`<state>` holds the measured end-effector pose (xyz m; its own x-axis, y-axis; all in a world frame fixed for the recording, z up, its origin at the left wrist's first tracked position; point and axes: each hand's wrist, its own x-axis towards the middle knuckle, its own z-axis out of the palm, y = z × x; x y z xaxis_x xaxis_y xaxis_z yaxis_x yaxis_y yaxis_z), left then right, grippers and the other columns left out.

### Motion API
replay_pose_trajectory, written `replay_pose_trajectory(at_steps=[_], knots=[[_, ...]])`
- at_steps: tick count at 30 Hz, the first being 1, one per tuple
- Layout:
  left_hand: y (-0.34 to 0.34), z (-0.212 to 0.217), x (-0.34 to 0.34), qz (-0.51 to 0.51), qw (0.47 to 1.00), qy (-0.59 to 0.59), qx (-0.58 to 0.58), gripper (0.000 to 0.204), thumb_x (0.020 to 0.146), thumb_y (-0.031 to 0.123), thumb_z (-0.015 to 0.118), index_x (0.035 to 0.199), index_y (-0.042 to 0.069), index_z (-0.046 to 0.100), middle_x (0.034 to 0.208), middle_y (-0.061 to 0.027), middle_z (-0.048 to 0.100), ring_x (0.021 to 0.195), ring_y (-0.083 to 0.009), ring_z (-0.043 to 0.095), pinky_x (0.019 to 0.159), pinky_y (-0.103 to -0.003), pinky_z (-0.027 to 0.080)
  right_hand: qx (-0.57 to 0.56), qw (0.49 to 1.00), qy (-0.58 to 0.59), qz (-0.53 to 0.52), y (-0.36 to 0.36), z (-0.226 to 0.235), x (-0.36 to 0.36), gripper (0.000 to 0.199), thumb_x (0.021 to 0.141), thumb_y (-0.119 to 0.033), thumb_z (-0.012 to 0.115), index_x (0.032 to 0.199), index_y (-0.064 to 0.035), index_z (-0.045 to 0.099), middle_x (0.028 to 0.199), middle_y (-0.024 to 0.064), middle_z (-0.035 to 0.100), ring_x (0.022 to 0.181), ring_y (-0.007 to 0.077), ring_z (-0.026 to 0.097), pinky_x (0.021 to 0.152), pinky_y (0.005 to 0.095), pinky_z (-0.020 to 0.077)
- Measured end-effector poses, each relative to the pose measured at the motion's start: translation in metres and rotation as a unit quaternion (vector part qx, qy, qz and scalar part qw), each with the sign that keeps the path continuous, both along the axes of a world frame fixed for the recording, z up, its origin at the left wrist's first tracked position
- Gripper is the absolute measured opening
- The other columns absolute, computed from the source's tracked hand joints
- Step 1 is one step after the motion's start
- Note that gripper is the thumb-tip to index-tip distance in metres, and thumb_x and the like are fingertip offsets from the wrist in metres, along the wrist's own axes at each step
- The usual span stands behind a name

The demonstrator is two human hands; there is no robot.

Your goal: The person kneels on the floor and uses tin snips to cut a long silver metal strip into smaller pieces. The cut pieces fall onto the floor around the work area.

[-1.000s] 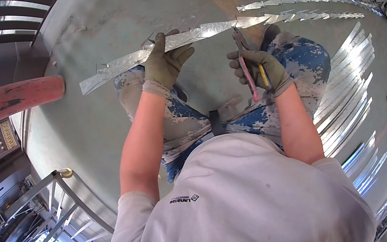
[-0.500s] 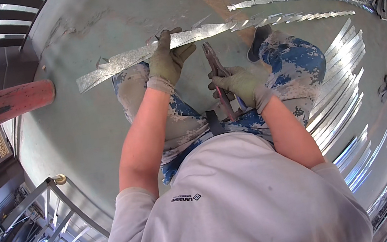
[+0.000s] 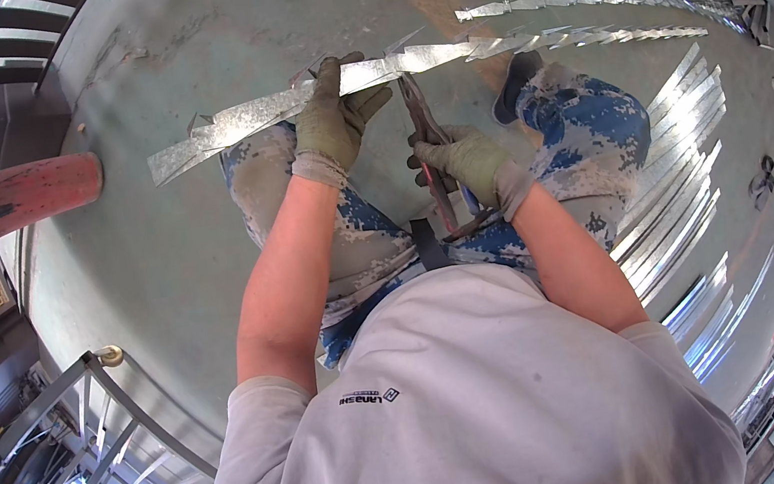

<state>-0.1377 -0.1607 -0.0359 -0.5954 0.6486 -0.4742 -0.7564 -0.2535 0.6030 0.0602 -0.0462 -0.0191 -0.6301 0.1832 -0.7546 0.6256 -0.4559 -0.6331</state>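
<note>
Across my knees lies a long, shiny sheet-metal strip [image 3: 237,125] with pointed tabs bent up along its edges. My left hand [image 3: 327,132], in a grey-green work glove, is closed around the strip left of its middle, with some fingers extended under it. In my gloved right hand [image 3: 474,163] is a pair of pliers [image 3: 421,115] with worn reddish and blue handles, pointing away from me. The jaws meet the strip's near edge just right of my left hand; whether they grip a tab is too small to tell.
More notched metal strips [image 3: 562,1] lie on the floor at the far right, and flat strips [image 3: 674,166] are spread beside my right knee. A scuffed red tube [image 3: 17,207] juts in from the left. A metal frame [image 3: 146,417] with a round knob stands at lower left.
My right hand has moved the pliers slightly away from me and left, bringing the jaws up to the strip's edge. My left hand keeps its hold on the strip.
</note>
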Motion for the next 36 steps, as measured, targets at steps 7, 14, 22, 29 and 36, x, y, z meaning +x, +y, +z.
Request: replay_pose_trajectory(at_steps=[7,14,22,29,36], knots=[[0.000,0.001,0.001,-0.016,1.000,0.004,-0.002,0.047,0.118,0.033,0.053,0.140,-0.008,0.061,0.129,-0.0229,0.075,0.112,-0.0386,0.079,0.103,-0.053,0.067,-0.009,1.000,-0.003,-0.008,-0.001,0.003,-0.002,0.038,0.108,-0.028,0.075,0.136,-0.0032,0.067,0.112,0.0125,0.075,0.092,0.0244,0.075,0.077,0.0408,0.0635],[0.000,0.007,0.003,-0.019,1.000,0.002,-0.018,0.048,0.119,0.035,0.051,0.140,-0.007,0.062,0.126,-0.0220,0.076,0.109,-0.0357,0.080,0.104,-0.050,0.066,-0.045,0.997,0.023,-0.060,-0.013,0.006,0.001,0.042,0.108,-0.028,0.074,0.140,-0.0033,0.064,0.112,0.0132,0.074,0.093,0.0249,0.074,0.078,0.0440,0.0652],[0.000,0.006,0.003,-0.021,1.000,0.014,-0.015,0.047,0.118,0.034,0.053,0.138,-0.008,0.062,0.125,-0.0221,0.076,0.107,-0.0351,0.080,0.102,-0.049,0.067,-0.039,0.998,0.020,-0.051,-0.014,0.007,0.002,0.044,0.108,-0.029,0.075,0.142,-0.0035,0.063,0.116,0.0138,0.075,0.095,0.0245,0.075,0.077,0.0436,0.0654],[0.000,0.008,0.003,-0.022,1.000,0.016,-0.015,0.045,0.118,0.034,0.053,0.138,-0.006,0.063,0.125,-0.0219,0.075,0.108,-0.0361,0.080,0.102,-0.050,0.067,-0.139,0.984,0.056,-0.095,-0.013,0.008,0.007,0.040,0.102,-0.020,0.078,0.137,-0.0053,0.064,0.104,0.0087,0.069,0.085,0.0202,0.071,0.069,0.0400,0.0626],[0.000,0.001,0.002,-0.024,0.998,0.020,-0.057,0.042,0.119,0.029,0.051,0.138,-0.006,0.062,0.127,-0.0231,0.073,0.111,-0.0381,0.079,0.102,-0.051,0.068,-0.046,0.995,-0.017,-0.091,-0.024,0.013,-0.005,0.032,0.095,-0.012,0.070,0.127,-0.0065,0.064,0.093,0.0087,0.068,0.064,0.0210,0.063,0.058,0.0405,0.0546]])
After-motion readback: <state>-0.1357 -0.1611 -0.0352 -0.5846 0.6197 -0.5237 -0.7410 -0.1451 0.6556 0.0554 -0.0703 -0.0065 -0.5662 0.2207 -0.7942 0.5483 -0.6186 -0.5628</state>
